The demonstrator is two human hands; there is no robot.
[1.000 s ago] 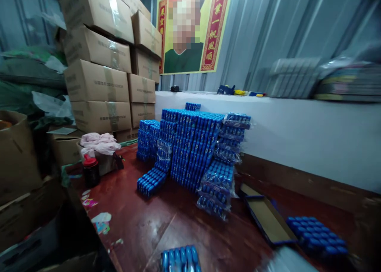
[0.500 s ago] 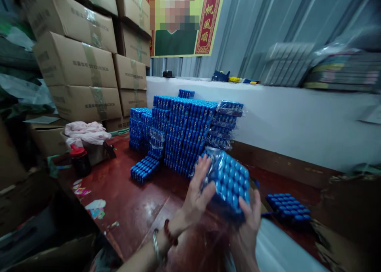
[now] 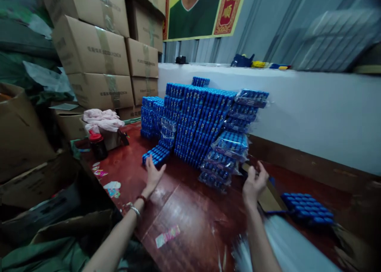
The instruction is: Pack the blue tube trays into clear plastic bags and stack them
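Note:
My left hand (image 3: 154, 173) reaches to the near edge of a low blue pack (image 3: 156, 154), its fingers spread, with nothing held. To the right, my right hand (image 3: 255, 182) is raised with bent fingers apart and no object in it. Between and behind them stands a large block of stacked blue packs (image 3: 201, 123). Plastic-wrapped blue packs (image 3: 229, 143) are piled at its right side, near my right hand. Another blue pack (image 3: 308, 208) lies farther right on the red table (image 3: 178, 208).
Cardboard boxes (image 3: 98, 51) are stacked at the back left. A red-lidded bottle (image 3: 97, 145) stands beside a bin with pink cloth (image 3: 102, 120). White plastic bags (image 3: 294, 244) lie at the lower right. A pink label (image 3: 168, 236) rests near the front edge.
The wrapped pack that was between my hands now lies on the right-hand pile, let go. My left hand has moved left to the low pack. The view has shifted too.

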